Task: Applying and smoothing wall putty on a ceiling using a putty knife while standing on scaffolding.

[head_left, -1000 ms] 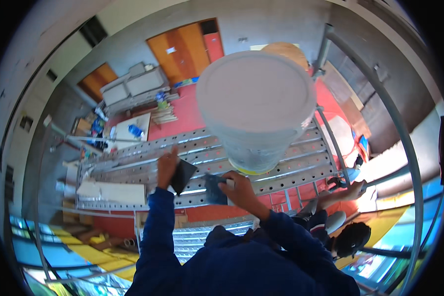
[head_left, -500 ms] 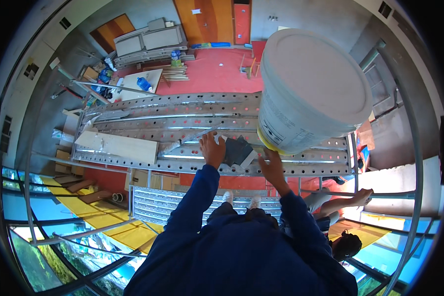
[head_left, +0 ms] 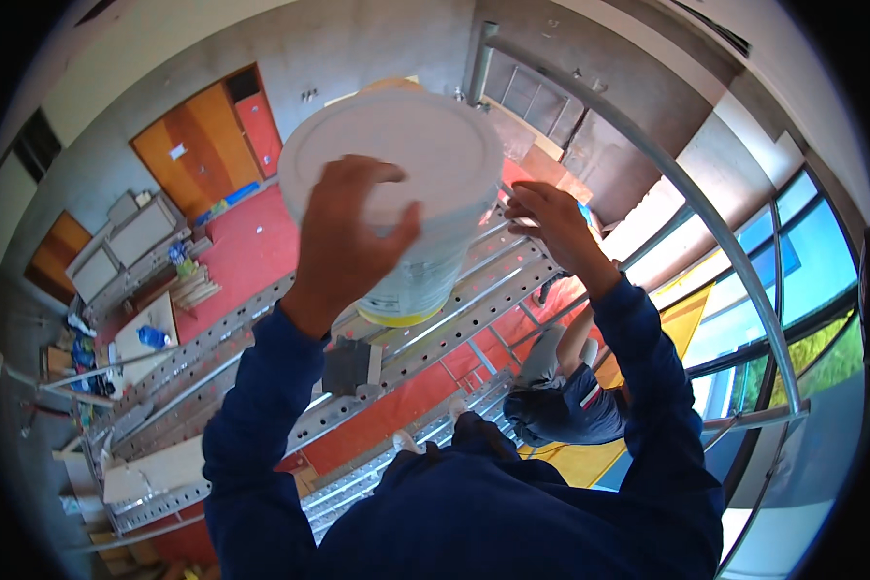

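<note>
A large white plastic bucket (head_left: 406, 140) with a lid and a yellow base stands upright on the perforated metal planks (head_left: 454, 333) of a scaffold. My left hand (head_left: 353, 242) is raised in front of the bucket and its lid, fingers curved and apart, holding nothing. To the bucket's right, my right hand (head_left: 556, 222) is lifted with its fingers stretched out and nothing in them. Whether either hand touches the bucket I cannot tell. Below my left hand, dark grey square sheets (head_left: 348, 365) lie on the planks.
A scaffold rail (head_left: 648, 145) curves along the right side. Lower down, another person (head_left: 570, 401) in dark clothing is close to my right arm. A pale board (head_left: 159, 474) lies on the planks at left. Beyond are a red floor (head_left: 246, 237) and a wooden door (head_left: 198, 155).
My view has swung to the right. Both hands have risen from beside the grey sheets and the bucket's base to the height of its upper part. The sheets lie on the planks.
</note>
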Action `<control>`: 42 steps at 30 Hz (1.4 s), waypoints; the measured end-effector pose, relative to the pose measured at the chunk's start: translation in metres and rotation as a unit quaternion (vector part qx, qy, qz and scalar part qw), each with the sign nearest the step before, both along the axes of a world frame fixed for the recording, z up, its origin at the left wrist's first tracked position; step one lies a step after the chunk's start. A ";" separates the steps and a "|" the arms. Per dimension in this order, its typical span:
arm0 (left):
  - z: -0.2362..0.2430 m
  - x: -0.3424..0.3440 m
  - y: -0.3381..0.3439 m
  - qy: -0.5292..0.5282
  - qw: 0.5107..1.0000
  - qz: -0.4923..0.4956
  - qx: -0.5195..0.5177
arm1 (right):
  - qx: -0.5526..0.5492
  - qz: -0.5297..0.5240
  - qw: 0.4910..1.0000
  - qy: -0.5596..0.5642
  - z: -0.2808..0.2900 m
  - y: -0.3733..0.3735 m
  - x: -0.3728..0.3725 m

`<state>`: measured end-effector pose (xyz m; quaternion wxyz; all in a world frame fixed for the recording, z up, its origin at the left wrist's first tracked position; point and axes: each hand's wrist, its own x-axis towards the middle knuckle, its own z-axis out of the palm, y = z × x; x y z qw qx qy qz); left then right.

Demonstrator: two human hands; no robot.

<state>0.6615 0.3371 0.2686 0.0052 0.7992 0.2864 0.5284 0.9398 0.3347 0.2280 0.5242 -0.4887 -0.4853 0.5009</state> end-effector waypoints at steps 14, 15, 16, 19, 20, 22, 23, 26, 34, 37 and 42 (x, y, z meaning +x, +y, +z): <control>0.015 -0.081 0.178 0.187 0.829 0.279 -0.447 | 0.351 0.027 0.861 -0.368 0.017 0.022 -0.005; 0.009 -0.082 0.177 0.180 0.842 0.271 -0.430 | 0.381 0.018 0.837 -0.393 0.011 0.028 -0.003; 0.004 -0.081 0.174 0.174 0.854 0.262 -0.414 | 0.383 0.023 0.838 -0.388 0.007 0.033 0.000; 0.001 -0.075 0.174 0.146 0.851 0.304 -0.402 | 0.503 0.016 0.746 -0.435 -0.002 0.050 0.003; 0.002 -0.072 0.173 0.129 0.846 0.320 -0.407 | 0.507 0.023 0.749 -0.427 -0.004 0.054 0.003; 0.002 -0.064 0.173 0.135 0.845 0.350 -0.382 | 0.560 0.011 0.703 -0.438 -0.005 0.060 0.005; 0.002 -0.059 0.173 0.142 0.848 0.369 -0.354 | 0.607 0.004 0.654 -0.452 -0.008 0.064 0.004; 0.017 -0.043 0.177 0.184 0.837 0.357 -0.371 | 0.614 0.026 0.677 -0.405 -0.012 0.072 0.004; 0.032 -0.017 0.210 0.153 0.849 0.200 -0.464 | 0.669 -0.028 0.691 -0.274 0.054 0.096 -0.026; 0.034 -0.023 0.205 0.100 0.879 0.225 -0.409 | 0.706 0.016 0.653 -0.274 0.083 0.100 -0.032; 0.051 -0.052 0.202 -0.012 0.924 0.225 -0.309 | 0.741 0.046 0.591 -0.315 0.102 0.082 -0.045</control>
